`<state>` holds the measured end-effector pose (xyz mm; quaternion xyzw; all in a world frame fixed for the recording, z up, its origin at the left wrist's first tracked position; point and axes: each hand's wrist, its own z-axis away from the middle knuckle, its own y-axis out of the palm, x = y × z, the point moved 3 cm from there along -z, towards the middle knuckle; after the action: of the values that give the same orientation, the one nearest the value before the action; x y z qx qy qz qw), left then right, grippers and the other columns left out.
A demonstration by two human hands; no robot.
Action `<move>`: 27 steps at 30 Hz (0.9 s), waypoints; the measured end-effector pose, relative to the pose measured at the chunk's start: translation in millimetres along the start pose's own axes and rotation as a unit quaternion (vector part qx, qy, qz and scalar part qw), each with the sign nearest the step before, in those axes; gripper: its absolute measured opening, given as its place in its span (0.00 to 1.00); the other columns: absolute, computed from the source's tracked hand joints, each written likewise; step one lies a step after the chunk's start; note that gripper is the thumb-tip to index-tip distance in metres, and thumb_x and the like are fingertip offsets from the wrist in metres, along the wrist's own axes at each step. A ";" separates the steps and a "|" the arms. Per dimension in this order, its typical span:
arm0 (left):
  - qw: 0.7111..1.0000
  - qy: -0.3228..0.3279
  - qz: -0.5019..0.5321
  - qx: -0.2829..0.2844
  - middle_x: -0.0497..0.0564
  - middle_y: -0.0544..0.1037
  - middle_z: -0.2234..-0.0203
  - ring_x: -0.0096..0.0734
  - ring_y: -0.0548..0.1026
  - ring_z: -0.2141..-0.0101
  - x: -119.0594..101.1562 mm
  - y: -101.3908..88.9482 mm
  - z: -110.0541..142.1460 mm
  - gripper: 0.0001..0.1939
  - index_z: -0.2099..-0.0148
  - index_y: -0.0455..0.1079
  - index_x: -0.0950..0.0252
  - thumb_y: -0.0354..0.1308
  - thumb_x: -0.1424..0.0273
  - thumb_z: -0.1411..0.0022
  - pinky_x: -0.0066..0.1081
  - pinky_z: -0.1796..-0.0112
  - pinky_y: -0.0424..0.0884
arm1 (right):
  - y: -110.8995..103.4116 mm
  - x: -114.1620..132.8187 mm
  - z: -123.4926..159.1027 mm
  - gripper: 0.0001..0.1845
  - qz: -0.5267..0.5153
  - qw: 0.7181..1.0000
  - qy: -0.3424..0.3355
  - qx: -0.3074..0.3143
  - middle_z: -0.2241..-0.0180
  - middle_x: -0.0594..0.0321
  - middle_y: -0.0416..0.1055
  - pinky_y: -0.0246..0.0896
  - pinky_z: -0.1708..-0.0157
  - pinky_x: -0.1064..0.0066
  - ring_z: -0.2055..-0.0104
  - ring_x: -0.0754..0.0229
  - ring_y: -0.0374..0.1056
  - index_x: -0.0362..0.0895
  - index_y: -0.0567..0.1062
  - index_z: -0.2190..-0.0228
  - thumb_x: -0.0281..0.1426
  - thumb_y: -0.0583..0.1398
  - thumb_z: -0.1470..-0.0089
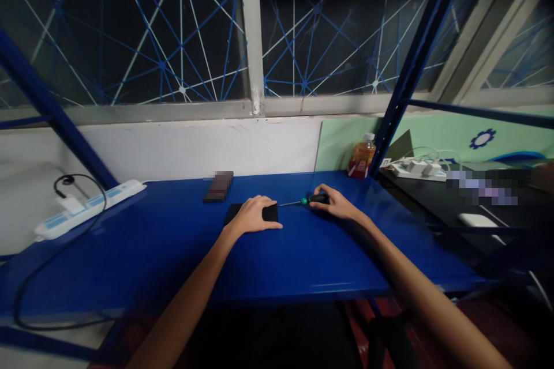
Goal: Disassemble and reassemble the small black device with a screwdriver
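Observation:
My left hand (253, 214) lies over a flat black rectangular object (271, 213) on the blue table, thumb along the near edge and fingers across its top. What the object is I cannot make out. In my right hand (339, 203) is a screwdriver (318, 199) with a black and green handle. Its thin metal shaft points left, with the tip at or close to the object's right edge; whether it touches is too small to tell. Behind my left hand, a dark, partly blurred slab (219, 186) lies on the table.
A white power strip (93, 207) with a plugged-in black cable (38, 274) stretches along the table's left side. At the back right stands a drink bottle (362, 157) beside a blue frame post (400, 86). Another power strip (419, 170) lies on the black table at right.

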<state>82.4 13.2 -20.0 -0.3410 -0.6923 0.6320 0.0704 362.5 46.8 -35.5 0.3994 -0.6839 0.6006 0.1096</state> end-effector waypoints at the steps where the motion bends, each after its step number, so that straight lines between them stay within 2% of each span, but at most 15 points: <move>1: 1.000 -0.001 -0.001 0.000 0.57 0.71 0.48 0.53 0.69 0.51 0.1 0.0 0.0 0.43 0.41 0.65 0.59 0.57 0.39 0.53 0.47 0.54 0.66 | 0.0 -1.2 -0.3 0.24 -0.007 1.000 0.004 0.002 0.78 0.69 0.64 0.49 0.78 0.74 0.78 0.64 0.55 0.45 0.68 0.62 0.51 0.60 0.53; 10: 1.000 -0.002 -0.005 0.002 0.57 0.70 0.47 0.53 0.68 0.50 -1.5 -1.5 0.3 0.42 0.41 0.65 0.58 0.57 0.39 0.53 0.45 0.53 0.66 | -2.5 13.1 0.7 0.26 0.072 0.997 -0.018 0.018 0.78 0.63 0.68 0.49 0.74 0.70 0.76 0.60 0.61 0.45 0.72 0.75 0.53 0.51 0.44; 13: 1.000 -0.002 -0.004 -0.001 0.57 0.71 0.48 0.53 0.69 0.50 -2.0 -2.1 0.3 0.42 0.42 0.66 0.59 0.57 0.39 0.53 0.46 0.53 0.66 | 0.2 11.8 1.1 0.23 0.070 0.997 -0.018 0.011 0.78 0.64 0.68 0.50 0.74 0.70 0.75 0.60 0.62 0.45 0.71 0.70 0.52 0.51 0.43; 16: 1.000 0.005 -0.002 -0.004 0.57 0.72 0.48 0.52 0.69 0.50 -2.4 -2.4 0.1 0.42 0.42 0.66 0.60 0.57 0.40 0.53 0.46 0.52 0.66 | 1.2 7.3 0.8 0.22 0.033 0.999 -0.019 0.002 0.77 0.67 0.68 0.52 0.74 0.71 0.75 0.61 0.61 0.46 0.68 0.63 0.51 0.58 0.49; 18: 1.000 0.008 -0.002 -0.004 0.57 0.71 0.48 0.52 0.69 0.50 -2.5 -2.3 -0.1 0.42 0.42 0.66 0.59 0.57 0.40 0.53 0.46 0.52 0.65 | 0.2 5.3 0.4 0.22 0.003 1.000 -0.023 -0.002 0.75 0.67 0.68 0.53 0.74 0.71 0.75 0.62 0.60 0.46 0.67 0.63 0.49 0.61 0.52; 22: 1.000 0.009 -0.004 -0.006 0.57 0.71 0.48 0.52 0.69 0.50 -2.5 -2.4 -0.3 0.41 0.42 0.66 0.59 0.57 0.40 0.53 0.46 0.52 0.65 | -2.7 7.4 0.0 0.20 0.016 0.999 -0.028 0.004 0.76 0.66 0.68 0.51 0.75 0.71 0.75 0.62 0.60 0.45 0.70 0.67 0.50 0.58 0.50; 27: 1.000 0.003 -0.001 -0.003 0.57 0.71 0.48 0.53 0.69 0.50 -2.0 -1.6 0.2 0.42 0.42 0.66 0.60 0.57 0.40 0.53 0.48 0.52 0.66 | -1.0 11.9 0.8 0.26 0.077 0.996 -0.020 0.028 0.79 0.63 0.67 0.49 0.74 0.70 0.76 0.61 0.61 0.45 0.72 0.76 0.52 0.51 0.43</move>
<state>83.2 12.0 -17.9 -0.3423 -0.6941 0.6292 0.0719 355.6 41.1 -27.5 0.3601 -0.6979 0.6179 0.0382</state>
